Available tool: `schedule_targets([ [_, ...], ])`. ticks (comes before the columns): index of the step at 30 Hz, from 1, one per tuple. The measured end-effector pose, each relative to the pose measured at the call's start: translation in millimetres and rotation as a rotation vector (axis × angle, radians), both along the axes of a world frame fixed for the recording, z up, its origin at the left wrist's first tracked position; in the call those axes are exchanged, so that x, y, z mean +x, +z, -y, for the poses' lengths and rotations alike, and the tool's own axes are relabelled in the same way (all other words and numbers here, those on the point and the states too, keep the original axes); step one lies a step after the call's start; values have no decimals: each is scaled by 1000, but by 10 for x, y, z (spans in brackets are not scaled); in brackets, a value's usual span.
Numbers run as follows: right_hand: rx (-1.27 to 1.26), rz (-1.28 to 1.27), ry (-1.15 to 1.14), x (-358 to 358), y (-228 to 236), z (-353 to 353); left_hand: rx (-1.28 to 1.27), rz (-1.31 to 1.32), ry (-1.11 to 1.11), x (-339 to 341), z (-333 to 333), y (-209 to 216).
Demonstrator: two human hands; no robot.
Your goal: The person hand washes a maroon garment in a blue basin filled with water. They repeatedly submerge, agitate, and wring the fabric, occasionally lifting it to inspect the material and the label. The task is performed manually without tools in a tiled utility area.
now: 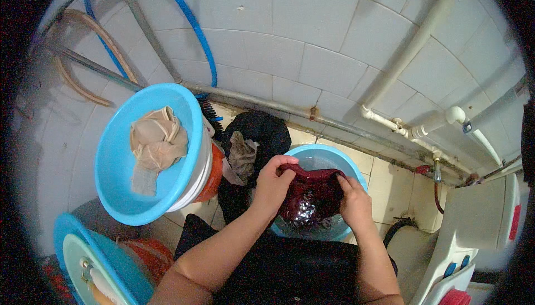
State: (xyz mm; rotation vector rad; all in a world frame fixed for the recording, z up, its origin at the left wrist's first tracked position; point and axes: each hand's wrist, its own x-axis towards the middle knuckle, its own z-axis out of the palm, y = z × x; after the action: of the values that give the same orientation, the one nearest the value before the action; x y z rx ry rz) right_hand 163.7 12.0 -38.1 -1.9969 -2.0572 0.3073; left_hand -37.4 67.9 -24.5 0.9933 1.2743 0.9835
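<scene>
A dark maroon cloth garment (pixel 309 196) is stretched by its upper edge between my two hands, and its lower part hangs into a light-blue basin (pixel 341 153). My left hand (pixel 273 185) pinches the edge's left end, thumb against fingers. At the other end, my right hand (pixel 355 200) grips the same edge. Bright glints show on the cloth's middle and just below it, where it looks wet. Water seems to lie in the basin, though the garment hides much of it. The garment's exact kind cannot be made out.
Left, a larger blue basin (pixel 114 200) holds a beige garment (pixel 159 140) and rests on a bucket (pixel 192 185). A dark cloth heap (pixel 259 129) lies between the basins. More basins (pixel 69 221) stand lower left. Pipes (pixel 267 101) run along the tiled wall; a toilet (pixel 473 210) stands right.
</scene>
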Motion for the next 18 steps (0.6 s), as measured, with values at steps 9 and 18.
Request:
schedule_targets([
  [9,104,55,-16,152,231,216,167,-84,-72,-154,48,4],
  [18,263,106,-90,235,440,405,844,-663,-356,-334,288,217],
])
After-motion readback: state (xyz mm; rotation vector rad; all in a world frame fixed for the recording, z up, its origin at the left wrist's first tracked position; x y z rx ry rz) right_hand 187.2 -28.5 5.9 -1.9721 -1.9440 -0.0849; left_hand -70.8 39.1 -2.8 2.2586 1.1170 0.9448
